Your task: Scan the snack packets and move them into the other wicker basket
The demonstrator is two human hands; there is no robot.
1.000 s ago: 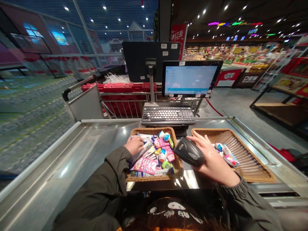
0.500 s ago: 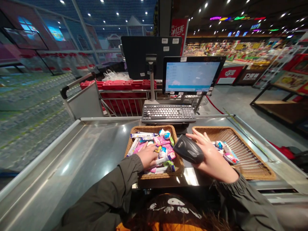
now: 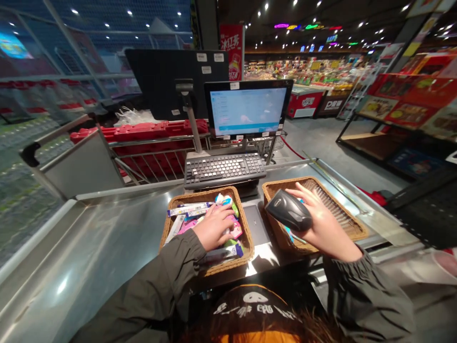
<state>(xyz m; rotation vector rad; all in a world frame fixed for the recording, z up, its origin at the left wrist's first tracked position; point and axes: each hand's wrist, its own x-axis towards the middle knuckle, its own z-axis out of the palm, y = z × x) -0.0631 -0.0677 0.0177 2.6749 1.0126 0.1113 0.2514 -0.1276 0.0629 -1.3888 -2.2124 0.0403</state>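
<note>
My right hand [image 3: 314, 214] is wrapped around a black handheld barcode scanner [image 3: 290, 209], held above the near left part of the right wicker basket [image 3: 352, 228]. A few colourful packets in that basket show partly beneath the scanner. My left hand [image 3: 216, 227] lies over the left wicker basket [image 3: 248, 238], fingers stretched across its contents and apart. Around it are small wrapped packets, including a white and purple stick pack [image 3: 189, 209], a pink packet [image 3: 236, 229] and a blue and white toy-like piece [image 3: 223, 199]. What lies under the left palm is hidden.
Behind the baskets stand a keyboard [image 3: 224, 169] and a lit monitor [image 3: 250, 112], with a second dark screen [image 3: 167, 83] to the left. The metal counter [image 3: 96, 247] has raised edges. Beyond it is a cart [image 3: 153, 164] with red contents.
The view has turned to the right. My left hand has shifted farther up over the packets in the left basket. The scanner has moved right, from between the baskets to above the right one.
</note>
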